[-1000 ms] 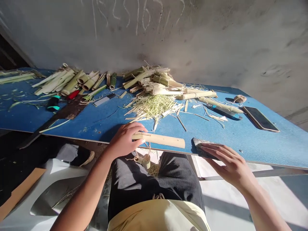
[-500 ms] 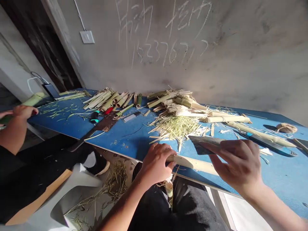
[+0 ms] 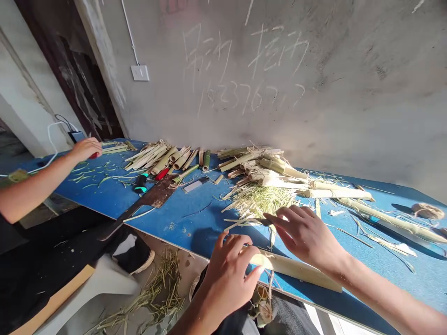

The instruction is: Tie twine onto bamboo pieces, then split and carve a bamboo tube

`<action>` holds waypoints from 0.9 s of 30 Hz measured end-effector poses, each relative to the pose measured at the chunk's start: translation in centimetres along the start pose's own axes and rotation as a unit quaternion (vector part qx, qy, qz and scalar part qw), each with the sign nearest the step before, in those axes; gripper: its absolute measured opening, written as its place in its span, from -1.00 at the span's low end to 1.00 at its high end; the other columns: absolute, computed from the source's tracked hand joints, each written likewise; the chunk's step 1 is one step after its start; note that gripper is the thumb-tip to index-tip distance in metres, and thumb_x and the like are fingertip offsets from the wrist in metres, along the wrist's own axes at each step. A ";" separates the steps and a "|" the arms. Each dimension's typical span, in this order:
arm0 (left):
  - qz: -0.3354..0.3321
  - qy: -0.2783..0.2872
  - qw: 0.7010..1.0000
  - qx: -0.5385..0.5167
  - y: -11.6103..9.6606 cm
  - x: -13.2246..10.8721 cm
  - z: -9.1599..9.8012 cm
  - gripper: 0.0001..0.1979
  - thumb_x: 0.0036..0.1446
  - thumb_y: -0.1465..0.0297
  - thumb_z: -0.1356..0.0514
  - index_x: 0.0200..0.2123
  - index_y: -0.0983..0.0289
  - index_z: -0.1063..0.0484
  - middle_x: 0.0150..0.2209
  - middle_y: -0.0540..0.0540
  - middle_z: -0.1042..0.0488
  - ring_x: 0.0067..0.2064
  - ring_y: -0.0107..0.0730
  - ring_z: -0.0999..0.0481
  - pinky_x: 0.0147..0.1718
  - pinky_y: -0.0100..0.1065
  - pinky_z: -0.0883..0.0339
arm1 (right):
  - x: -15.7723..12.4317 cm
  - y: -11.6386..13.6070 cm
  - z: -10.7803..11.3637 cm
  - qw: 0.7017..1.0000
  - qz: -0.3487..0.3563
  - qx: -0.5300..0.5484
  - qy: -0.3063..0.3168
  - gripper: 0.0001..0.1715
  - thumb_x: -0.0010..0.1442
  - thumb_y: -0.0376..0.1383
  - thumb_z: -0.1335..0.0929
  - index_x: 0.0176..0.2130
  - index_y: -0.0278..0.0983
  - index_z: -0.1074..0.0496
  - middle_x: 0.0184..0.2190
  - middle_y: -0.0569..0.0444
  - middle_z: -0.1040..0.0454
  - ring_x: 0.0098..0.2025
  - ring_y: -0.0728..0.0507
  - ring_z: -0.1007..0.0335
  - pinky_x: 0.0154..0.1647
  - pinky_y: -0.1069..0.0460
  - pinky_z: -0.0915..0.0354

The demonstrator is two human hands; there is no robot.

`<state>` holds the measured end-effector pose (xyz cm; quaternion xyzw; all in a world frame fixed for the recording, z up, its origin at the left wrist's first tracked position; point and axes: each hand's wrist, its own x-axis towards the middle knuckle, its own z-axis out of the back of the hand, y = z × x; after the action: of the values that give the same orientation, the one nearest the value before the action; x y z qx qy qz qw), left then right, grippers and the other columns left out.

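The bamboo tube (image 3: 296,270) ran right from my left hand (image 3: 226,279) (held? I couldn't tell); my open right hand (image 3: 303,237) hung above.

Head-worn view, facing forward and down, over a blue table (image 3: 204,209)

Pale peeled bamboo tube (image 3: 296,270), smooth and straight, lying flat along the blue table's front edge (image 3: 181,243)
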<state>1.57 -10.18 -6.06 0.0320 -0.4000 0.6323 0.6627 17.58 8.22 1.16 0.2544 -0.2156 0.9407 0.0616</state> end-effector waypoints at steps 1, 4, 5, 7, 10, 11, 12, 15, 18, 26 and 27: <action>-0.001 -0.005 1.000 0.007 0.6 0.0 0.9 -0.88 0.31 0.37 -0.28 -0.08 0.14 -0.49 -0.06 0.11 -0.57 -0.03 -0.14 -0.58 0.23 0.11 -0.31 | -1.0 -0.5 0.8 1.000 -0.004 -0.015 -0.015 -0.60 0.44 -0.43 -0.29 0.14 -0.20 -0.57 -0.21 -0.02 -0.57 -0.26 -0.17 -0.38 -0.24 -0.06 -0.20; 0.017 -0.007 0.998 0.054 3.5 0.5 4.7 -0.86 0.37 0.35 -0.20 -0.04 0.13 -0.51 -0.02 0.14 -0.58 0.00 -0.12 -0.58 0.06 -0.03 -0.44 | -4.8 -2.4 2.8 0.995 -0.039 -0.070 -0.059 -0.43 0.40 -0.42 -0.32 0.32 -0.09 -0.42 -0.13 -0.03 -0.60 -0.30 -0.21 -0.41 -0.28 -0.13 -0.26; 0.025 0.002 0.997 0.070 4.8 0.8 6.2 -0.85 0.39 0.33 -0.18 -0.04 0.13 -0.52 -0.03 0.13 -0.59 -0.01 -0.13 -0.59 0.01 -0.08 -0.46 | -6.3 -3.1 3.0 0.993 -0.057 -0.084 -0.062 -0.40 0.39 -0.39 -0.32 0.34 -0.03 -0.39 -0.15 -0.04 -0.60 -0.33 -0.23 -0.42 -0.32 -0.16 -0.27; 0.048 0.023 0.994 0.099 7.4 1.4 8.8 -0.82 0.42 0.28 -0.15 -0.03 0.13 -0.53 -0.03 0.11 -0.61 -0.04 -0.18 -0.62 -0.01 -0.15 -0.48 | -9.5 -4.5 3.0 0.992 -0.096 -0.080 -0.030 -0.42 0.38 -0.35 -0.31 0.30 0.05 -0.42 -0.17 -0.04 -0.60 -0.34 -0.27 -0.46 -0.35 -0.21 -0.33; 0.083 0.043 0.987 0.130 10.7 2.1 10.8 -0.77 0.42 0.20 -0.14 -0.04 0.12 -0.55 -0.05 0.08 -0.64 -0.06 -0.23 -0.65 -0.06 -0.26 -0.50 | -13.9 -5.8 2.2 0.993 -0.111 -0.047 0.018 -0.60 0.37 -0.28 -0.32 0.11 0.07 -0.56 -0.16 -0.06 -0.62 -0.24 -0.32 -0.59 -0.37 -0.21 -0.49; 0.095 0.046 0.985 0.140 11.4 2.3 10.7 -0.75 0.42 0.17 -0.14 -0.04 0.12 -0.56 -0.06 0.07 -0.64 -0.08 -0.24 -0.66 -0.09 -0.28 -0.50 | -15.0 -6.0 2.0 0.992 -0.116 -0.031 0.039 -0.63 0.37 -0.25 -0.33 0.08 0.06 -0.58 -0.13 -0.05 -0.63 -0.21 -0.32 -0.62 -0.37 -0.19 -0.54; 0.104 0.047 0.982 0.154 12.0 2.6 10.2 -0.72 0.41 0.14 -0.15 -0.01 0.11 -0.56 -0.06 0.07 -0.65 -0.08 -0.23 -0.66 -0.11 -0.28 -0.51 | -15.8 -6.0 2.0 0.990 -0.125 -0.014 0.062 -0.64 0.37 -0.24 -0.34 0.08 0.06 -0.58 -0.08 -0.05 -0.63 -0.18 -0.32 -0.64 -0.34 -0.17 -0.58; 0.106 0.047 0.966 0.232 12.6 3.4 7.8 -0.62 0.40 0.12 -0.13 0.11 0.16 -0.54 -0.02 0.14 -0.65 -0.04 -0.09 -0.66 -0.14 -0.20 -0.51 | -16.5 -5.5 2.7 0.977 -0.171 0.016 0.129 -0.63 0.40 -0.22 -0.35 0.14 0.01 -0.57 0.03 -0.03 -0.62 -0.07 -0.30 -0.66 -0.22 -0.14 -0.64; 0.072 0.065 0.943 0.317 12.5 4.0 5.9 -0.63 0.46 0.21 -0.04 0.10 0.19 -0.55 0.01 0.18 -0.64 -0.03 -0.02 -0.65 -0.15 -0.15 -0.47 | -16.0 -5.2 4.2 0.969 -0.202 -0.006 0.142 -0.64 0.46 -0.19 -0.31 0.14 -0.11 -0.58 0.02 -0.08 -0.61 -0.05 -0.30 -0.65 -0.13 -0.18 -0.62; 0.017 0.090 0.914 0.395 12.0 3.9 6.9 -0.63 0.51 0.33 0.13 -0.20 0.14 -0.46 -0.24 0.09 -0.58 -0.21 -0.05 -0.57 -0.23 -0.08 -0.36 | -16.5 -7.0 7.5 0.955 -0.241 -0.060 0.160 -0.63 0.54 -0.19 -0.25 0.10 -0.25 -0.57 0.04 -0.13 -0.58 -0.01 -0.26 -0.60 -0.08 -0.14 -0.52; 0.016 0.093 0.907 0.410 11.9 3.8 7.0 -0.61 0.51 0.32 0.16 -0.25 0.13 -0.42 -0.28 0.08 -0.53 -0.22 -0.02 -0.53 -0.22 -0.06 -0.35 | -16.7 -7.0 7.6 0.954 -0.247 -0.059 0.160 -0.64 0.54 -0.20 -0.25 0.09 -0.26 -0.57 0.03 -0.13 -0.58 -0.02 -0.26 -0.60 -0.08 -0.13 -0.52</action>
<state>-12.55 -8.55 -4.68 0.2358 -0.0426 0.7511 0.6152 36.99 11.09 1.30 0.1421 -0.1881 0.9103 0.3403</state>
